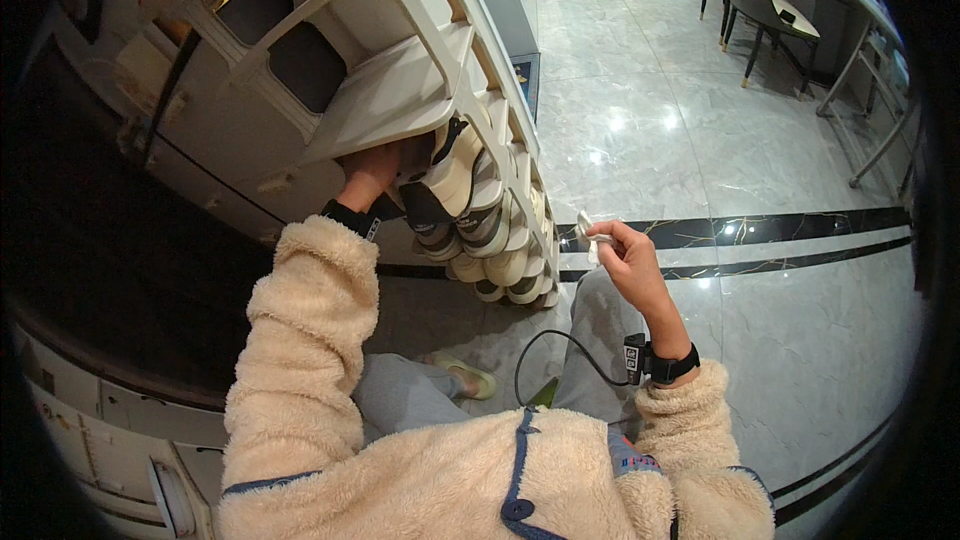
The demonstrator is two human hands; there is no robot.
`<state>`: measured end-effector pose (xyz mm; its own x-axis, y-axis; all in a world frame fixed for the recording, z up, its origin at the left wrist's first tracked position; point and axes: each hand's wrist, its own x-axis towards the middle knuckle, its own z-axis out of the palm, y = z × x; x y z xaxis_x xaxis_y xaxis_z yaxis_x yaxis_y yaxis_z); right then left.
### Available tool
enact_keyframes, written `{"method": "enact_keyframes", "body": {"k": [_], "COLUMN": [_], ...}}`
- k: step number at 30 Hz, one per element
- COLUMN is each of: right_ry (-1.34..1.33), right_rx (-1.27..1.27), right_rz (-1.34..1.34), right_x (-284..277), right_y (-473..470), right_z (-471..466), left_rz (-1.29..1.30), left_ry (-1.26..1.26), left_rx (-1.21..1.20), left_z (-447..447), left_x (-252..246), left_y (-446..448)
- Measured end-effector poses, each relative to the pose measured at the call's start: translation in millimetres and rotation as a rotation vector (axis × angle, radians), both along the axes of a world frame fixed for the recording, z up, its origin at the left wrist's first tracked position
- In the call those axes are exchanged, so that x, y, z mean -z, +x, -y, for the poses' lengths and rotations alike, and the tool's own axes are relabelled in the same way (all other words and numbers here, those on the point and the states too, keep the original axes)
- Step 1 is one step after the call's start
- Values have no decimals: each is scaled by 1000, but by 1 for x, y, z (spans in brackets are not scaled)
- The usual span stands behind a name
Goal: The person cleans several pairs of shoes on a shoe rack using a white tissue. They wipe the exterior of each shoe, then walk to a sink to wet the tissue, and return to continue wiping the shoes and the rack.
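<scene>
My left hand (377, 167) reaches in beneath a white plastic shelf board (394, 94) of a tall shoe rack. Its fingers are hidden in shadow under the board, beside a white-and-black shoe (454, 172); whether they grip something I cannot tell. Below that shoe, grey sneakers (484, 229) stand heels outward on a lower tier. Out to the right of the rack, my right hand (628, 259) pinches a crumpled white tissue or cloth (592, 238) between thumb and fingers, above my knee.
More pale shoes (504, 267) fill the lower tiers. A dark doormat (528, 82) lies beyond the rack. Grey chairs (761, 4) and a table with a metal leg (862, 67) stand at the upper right. A black cable (544, 334) loops from my jacket to the right wrist device (634, 358).
</scene>
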<state>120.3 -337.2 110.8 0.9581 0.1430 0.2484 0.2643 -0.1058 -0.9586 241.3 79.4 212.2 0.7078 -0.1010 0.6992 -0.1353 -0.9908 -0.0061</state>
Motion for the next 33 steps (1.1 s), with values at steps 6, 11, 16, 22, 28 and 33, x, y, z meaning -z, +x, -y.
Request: {"method": "enact_keyframes", "body": {"k": [6, 11, 16, 22, 28, 33], "right_ry": [-3, -51, -118, -607, -1215, -1232], "right_rx": [-36, -126, -287, 1, 71, 34], "right_rz": [-26, -69, 431, 1197, 1080, 839], "right_x": [-12, -50, -131, -226, -236, -231], "right_y": [-6, -14, -15, -5, 26, 38], "right_z": [-3, -13, -46, -109, -152, -169], "left_rz": [-51, -297, 10, 44, 17, 175], "left_ry": [176, 13, -117, -472, -795, -869], "left_rx": [36, -46, 99, 188, 247, 284], "left_z": [-4, 7, 31, 44, 20, -5], "left_x": [1, -3, -16, -38, 15, 51], "left_y": [4, 0, -9, -85, -164, -159]}}
